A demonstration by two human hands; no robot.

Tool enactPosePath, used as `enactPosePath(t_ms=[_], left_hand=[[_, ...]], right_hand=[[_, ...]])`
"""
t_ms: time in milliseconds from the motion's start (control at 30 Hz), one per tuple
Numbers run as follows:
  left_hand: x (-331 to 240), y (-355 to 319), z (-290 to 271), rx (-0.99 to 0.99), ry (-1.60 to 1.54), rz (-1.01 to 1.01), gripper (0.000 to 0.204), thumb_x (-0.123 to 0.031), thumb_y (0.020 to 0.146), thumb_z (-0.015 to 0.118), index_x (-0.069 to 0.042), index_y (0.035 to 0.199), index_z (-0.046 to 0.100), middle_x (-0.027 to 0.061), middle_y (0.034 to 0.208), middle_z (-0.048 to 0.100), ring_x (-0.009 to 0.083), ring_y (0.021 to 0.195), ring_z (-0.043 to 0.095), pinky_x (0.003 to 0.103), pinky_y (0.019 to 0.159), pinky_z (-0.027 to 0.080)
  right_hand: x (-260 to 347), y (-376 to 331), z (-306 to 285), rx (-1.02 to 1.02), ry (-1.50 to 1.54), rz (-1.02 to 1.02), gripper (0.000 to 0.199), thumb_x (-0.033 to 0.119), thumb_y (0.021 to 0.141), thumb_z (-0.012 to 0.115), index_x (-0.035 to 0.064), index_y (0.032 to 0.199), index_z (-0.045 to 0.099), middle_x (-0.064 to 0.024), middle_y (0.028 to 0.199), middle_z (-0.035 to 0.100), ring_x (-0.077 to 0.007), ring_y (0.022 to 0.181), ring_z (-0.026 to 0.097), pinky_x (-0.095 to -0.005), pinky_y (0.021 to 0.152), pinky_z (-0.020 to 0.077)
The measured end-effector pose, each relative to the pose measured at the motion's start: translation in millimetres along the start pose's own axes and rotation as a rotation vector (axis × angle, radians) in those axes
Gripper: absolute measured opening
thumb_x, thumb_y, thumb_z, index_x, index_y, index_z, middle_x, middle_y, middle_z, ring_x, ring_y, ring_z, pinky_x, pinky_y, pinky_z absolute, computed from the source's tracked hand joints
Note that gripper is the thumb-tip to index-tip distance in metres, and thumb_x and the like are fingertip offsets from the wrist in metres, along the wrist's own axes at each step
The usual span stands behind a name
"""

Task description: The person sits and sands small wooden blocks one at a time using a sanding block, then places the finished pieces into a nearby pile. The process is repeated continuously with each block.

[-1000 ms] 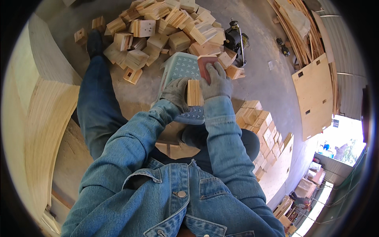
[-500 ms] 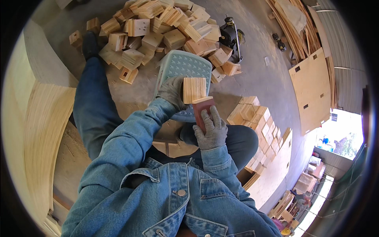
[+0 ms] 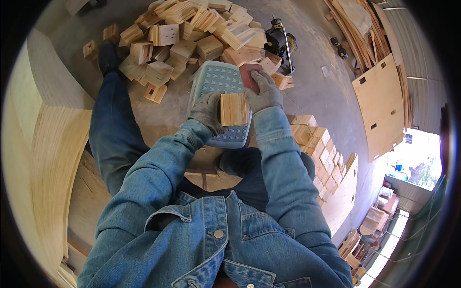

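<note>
My left hand (image 3: 207,113), in a grey glove, is closed on the left side of a pale plywood block (image 3: 234,109) with layered stripes on its upward face. The block is held over a light-green plastic stool (image 3: 216,79) with a raised leaf-like pattern. My right hand (image 3: 266,93), also gloved, grips a flat reddish-brown sanding block (image 3: 250,75) with its fingers bent over the right edge. That sanding block is tilted, just past the far right corner of the plywood block. Whether the two touch is hard to make out.
Beyond the stool a heap of loose plywood blocks (image 3: 185,50) covers the floor. A black tool with a metal bar (image 3: 289,48) lies beside it. Stacked blocks (image 3: 319,151) stand at my right, tall curved plywood (image 3: 60,144) at my left. Boards (image 3: 382,108) lean at the far right.
My right hand has moved away from me with the sanding block, from the near right corner of the plywood block to its far right. My left hand has hardly moved.
</note>
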State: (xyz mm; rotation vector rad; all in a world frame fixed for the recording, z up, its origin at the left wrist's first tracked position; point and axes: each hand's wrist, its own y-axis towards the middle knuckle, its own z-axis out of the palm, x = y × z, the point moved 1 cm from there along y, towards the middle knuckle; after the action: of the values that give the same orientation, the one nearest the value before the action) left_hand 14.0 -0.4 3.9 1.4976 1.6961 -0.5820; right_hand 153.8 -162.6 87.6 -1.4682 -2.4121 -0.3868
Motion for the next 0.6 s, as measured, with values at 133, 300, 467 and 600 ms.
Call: enactPosePath(t_ms=[133,300,467,600], left_hand=[[-1.8,0.2,-4.7,0.057,0.001,-0.052,0.102,-0.034,0.056,0.095,-0.015,0.143,0.047,0.0162,0.134,0.058,0.0367,0.128,0.056,0.045,0.116,0.044],[-4.7,2.5,-10.5,0.101,-0.028,-0.067,0.105,-0.032,0.053,0.097,-0.014,0.143,0.047,0.0162,0.133,0.059,0.0373,0.128,0.056,0.045,0.113,0.046],[-21.1,4.9,-34.3,0.22,-0.039,-0.078,0.121,-0.041,0.052,0.099,-0.006,0.151,0.04,0.019,0.14,0.057,0.0359,0.133,0.055,0.045,0.115,0.045],[-18.1,4.1,-40.0,0.194,0.06,-0.103,0.124,-0.051,0.056,0.099,-0.005,0.155,0.038,0.021,0.146,0.053,0.0378,0.137,0.052,0.045,0.117,0.043]], right_hand=[[-34.2,-9.2,-23.1,-0.048,0.201,0.096,0.067,0.031,0.08,0.084,0.0101,0.14,0.065,-0.0169,0.149,0.058,-0.0334,0.137,0.056,-0.0401,0.115,0.0458],[-62.4,-75.7,-66.2,-0.108,0.288,0.146,0.061,0.016,0.082,0.086,0.0015,0.137,0.065,-0.0161,0.134,0.069,-0.0271,0.123,0.066,-0.0373,0.107,0.0507],[-77.9,-107.9,-61.6,-0.108,0.499,0.348,0.061,0.015,0.082,0.086,0.0009,0.137,0.064,-0.0167,0.136,0.067,-0.0288,0.126,0.064,-0.0358,0.109,0.0497],[-75.0,-100.5,-53.2,-0.071,0.45,0.353,0.06,0.017,0.082,0.087,0.0009,0.136,0.064,-0.0185,0.139,0.066,-0.031,0.128,0.064,-0.036,0.111,0.0489]])
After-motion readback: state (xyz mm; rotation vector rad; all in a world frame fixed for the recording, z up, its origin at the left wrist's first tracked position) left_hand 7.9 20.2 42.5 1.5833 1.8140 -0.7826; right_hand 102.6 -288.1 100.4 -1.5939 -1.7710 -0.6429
